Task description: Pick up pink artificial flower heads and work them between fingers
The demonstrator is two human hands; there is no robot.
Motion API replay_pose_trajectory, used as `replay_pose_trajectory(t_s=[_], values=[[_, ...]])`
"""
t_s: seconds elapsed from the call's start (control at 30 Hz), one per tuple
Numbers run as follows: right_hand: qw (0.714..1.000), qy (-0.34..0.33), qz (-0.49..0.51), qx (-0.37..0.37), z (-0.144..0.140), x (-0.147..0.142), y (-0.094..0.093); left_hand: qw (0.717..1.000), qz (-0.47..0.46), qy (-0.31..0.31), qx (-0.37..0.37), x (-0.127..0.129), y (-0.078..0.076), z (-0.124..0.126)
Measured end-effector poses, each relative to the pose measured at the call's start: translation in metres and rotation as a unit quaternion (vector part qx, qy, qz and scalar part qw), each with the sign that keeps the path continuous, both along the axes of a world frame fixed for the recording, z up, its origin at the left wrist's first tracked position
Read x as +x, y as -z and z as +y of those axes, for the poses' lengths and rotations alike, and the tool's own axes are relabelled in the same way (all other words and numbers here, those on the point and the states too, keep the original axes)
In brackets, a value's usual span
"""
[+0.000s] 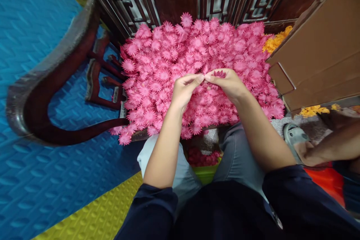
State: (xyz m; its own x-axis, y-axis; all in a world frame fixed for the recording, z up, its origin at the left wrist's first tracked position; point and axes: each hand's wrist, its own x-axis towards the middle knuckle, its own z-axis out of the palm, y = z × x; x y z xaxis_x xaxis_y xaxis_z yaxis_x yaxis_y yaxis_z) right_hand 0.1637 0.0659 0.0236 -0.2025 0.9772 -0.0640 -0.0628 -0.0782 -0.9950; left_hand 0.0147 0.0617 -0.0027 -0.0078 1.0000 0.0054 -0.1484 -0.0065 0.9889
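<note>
My left hand (pixel 182 88) and my right hand (pixel 229 82) meet at their fingertips above a heap of pink artificial flowers (pixel 157 86). Both pinch, thumbs against forefingers, at a pink artificial flower piece. Darker petals (pixel 219 74) show behind my right thumb, and a paler petal tip rises between the fingertips. How the piece is joined at the pinch is hidden by my fingers. The heap covers a low wooden bench seat under both hands.
A curved dark wooden armrest (pixel 56 63) stands left, before a blue mat (pixel 25 180). A cardboard box (pixel 320 52) and yellow flowers (pixel 277 39) lie right. Between my knees sits a green container (pixel 206 174) with darker flowers. Another person's foot in a clog (pixel 294 135) is nearby.
</note>
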Motion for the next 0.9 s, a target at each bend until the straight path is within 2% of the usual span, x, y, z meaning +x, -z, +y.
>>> replay_pose_trajectory(t_s=[0.13,0.37,0.47,0.57,0.73,0.9], values=[[0.999,-0.011,-0.014,0.027,-0.0001,0.0007,-0.0002,0.998,-0.042,0.018,-0.037,-0.0011,-0.0016,-0.0003],[0.997,-0.015,-0.046,0.052,0.0018,-0.0015,0.0032,0.994,0.057,-0.022,0.091,-0.0054,-0.0003,-0.0029],[0.995,-0.02,-0.067,0.066,0.0024,-0.0028,0.0053,0.989,0.101,-0.032,0.108,-0.0069,-0.0004,-0.0025],[0.993,-0.022,-0.083,0.08,0.0019,-0.0042,0.0049,0.991,0.091,-0.041,0.085,-0.0068,-0.0015,-0.0012],[0.991,-0.013,-0.108,0.083,0.0004,-0.006,0.0014,0.997,0.055,-0.049,-0.004,-0.0067,-0.0031,0.0004],[0.993,-0.006,-0.093,0.078,-0.0002,-0.0043,0.0021,0.999,0.015,-0.026,-0.024,-0.0077,-0.0022,0.0006]])
